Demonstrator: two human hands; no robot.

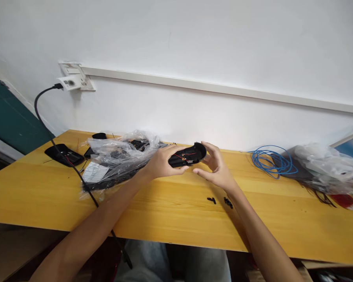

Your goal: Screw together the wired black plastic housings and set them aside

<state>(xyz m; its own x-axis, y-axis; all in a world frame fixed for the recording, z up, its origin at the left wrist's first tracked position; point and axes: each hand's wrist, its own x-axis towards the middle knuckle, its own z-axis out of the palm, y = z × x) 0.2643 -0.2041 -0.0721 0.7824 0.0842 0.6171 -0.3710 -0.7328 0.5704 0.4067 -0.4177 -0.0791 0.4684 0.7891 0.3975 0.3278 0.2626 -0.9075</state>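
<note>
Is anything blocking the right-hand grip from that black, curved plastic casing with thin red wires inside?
Nothing visible does. The right-hand grip stands parted at the rounded end of the black, curved plastic casing; whether they touch is unclear. The small black pieces on the yellow wooden tabletop lie nearer the person, outside that gap.

Bright, even light reaches you from above, whitening the wall (pixel 194 43) behind the table (pixel 164 211); your right forearm (pixel 259 231) shades it softly. Plastic wrap (pixel 120 154) on it glints. The black shell (pixel 191 153) above it shows murky inside. Beneath it, dimness; at its right end, blur and wide-angle stretch.
</note>
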